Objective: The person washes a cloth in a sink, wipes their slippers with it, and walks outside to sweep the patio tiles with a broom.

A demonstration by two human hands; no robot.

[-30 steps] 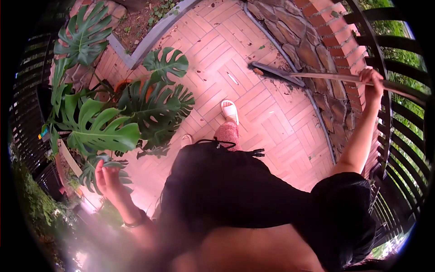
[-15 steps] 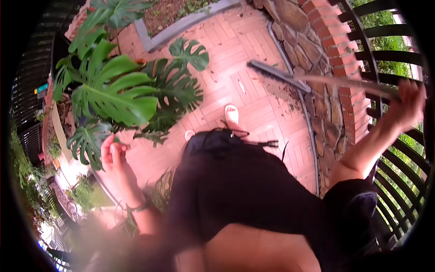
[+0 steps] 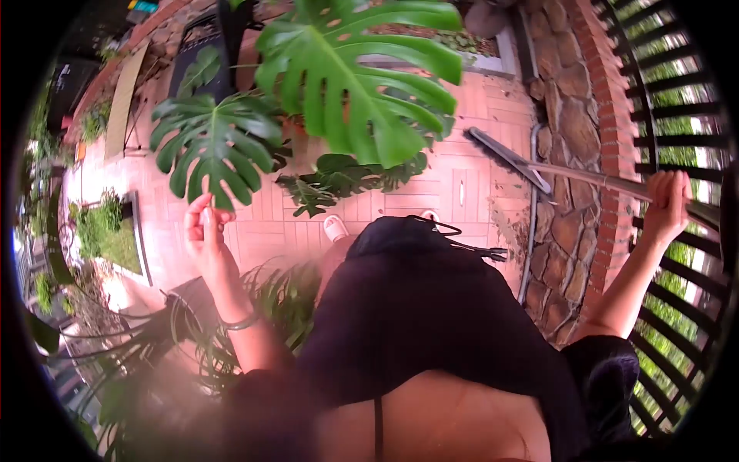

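Note:
My right hand is closed around the long handle of a push broom, out by the fence on the right. The broom's wide, dark-bristled head lies slanted on the tiled floor beside the stone wall. Dry debris is scattered on the tiles near it. My left hand is raised on the left, its fingers loosely curled and apart, with a bracelet on the wrist. Its fingertips are at the lower edge of a split monstera leaf; whether they touch it I cannot tell. A bigger monstera leaf hangs in front of me.
A stone wall with brick edging and a black metal fence runs along my right. A pipe or hose follows the wall's base. Thin-leaved plants stand close on my left. A planting bed lies ahead, partly behind leaves.
My view has turned and shifted, so the monstera leaves appear nearer and further right. My right hand remains around the broom handle. My left hand is still by a leaf.

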